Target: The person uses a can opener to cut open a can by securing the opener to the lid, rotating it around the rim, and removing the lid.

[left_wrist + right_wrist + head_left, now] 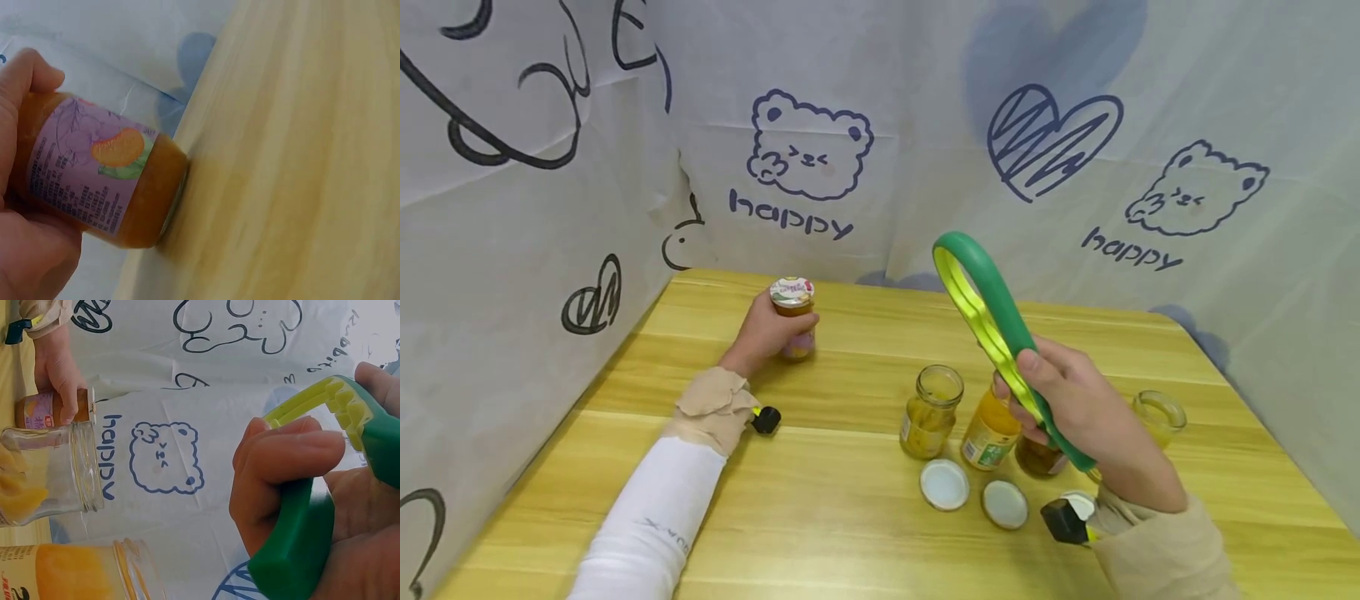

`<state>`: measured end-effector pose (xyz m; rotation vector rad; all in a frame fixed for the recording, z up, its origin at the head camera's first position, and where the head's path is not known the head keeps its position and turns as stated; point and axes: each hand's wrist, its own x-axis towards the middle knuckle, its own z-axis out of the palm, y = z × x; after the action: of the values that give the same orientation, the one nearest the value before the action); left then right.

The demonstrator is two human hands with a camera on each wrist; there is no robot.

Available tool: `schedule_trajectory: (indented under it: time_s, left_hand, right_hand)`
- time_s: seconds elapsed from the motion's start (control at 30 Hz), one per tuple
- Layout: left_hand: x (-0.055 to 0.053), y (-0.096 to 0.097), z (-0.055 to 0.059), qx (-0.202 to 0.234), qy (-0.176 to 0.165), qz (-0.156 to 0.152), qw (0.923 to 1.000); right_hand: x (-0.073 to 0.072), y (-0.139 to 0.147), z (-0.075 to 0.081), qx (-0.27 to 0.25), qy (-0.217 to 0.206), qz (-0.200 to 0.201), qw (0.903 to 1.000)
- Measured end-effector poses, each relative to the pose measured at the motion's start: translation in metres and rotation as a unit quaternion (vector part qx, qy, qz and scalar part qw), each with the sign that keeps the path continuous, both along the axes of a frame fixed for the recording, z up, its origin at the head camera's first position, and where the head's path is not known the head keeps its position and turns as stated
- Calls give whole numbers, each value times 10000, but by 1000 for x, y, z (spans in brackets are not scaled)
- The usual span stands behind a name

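My left hand (763, 335) grips a sealed glass jar (793, 309) near the table's back left. The jar has a patterned lid, and a purple label with an orange segment on it shows in the left wrist view, with amber contents (164, 187). Its base is close to the wooden surface. Raised over the right side, my right hand (1086, 412) holds a green jar opener (1000, 304) with a yellow-green ridged inner edge. In the right wrist view, the fingers curl round one green handle (297, 534) of the opener. The opener is apart from the jar.
Below the right hand stand an open jar of yellow fruit (925, 427), an orange-filled jar (990, 433) and a dark jar (1037, 458). Another open jar (1161, 417) stands farther right. Two loose lids (944, 485) lie in front. White drawn-on sheets (925, 167) enclose the table.
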<state>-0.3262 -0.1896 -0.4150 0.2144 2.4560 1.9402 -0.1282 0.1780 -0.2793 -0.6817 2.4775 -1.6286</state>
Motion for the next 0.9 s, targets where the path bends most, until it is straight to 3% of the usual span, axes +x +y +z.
schedule_trajectory:
  time_s: [0.6, 0.9]
  left_hand:
    - [11, 17, -4, -68, -14, -747, 9972]
    - [23, 38, -5, 480, -106, -1332, 9899]
  right_hand:
    - [3, -6, 4, 299, 31, -224, 9993]
    - [4, -6, 2, 464, 61, -289, 9985]
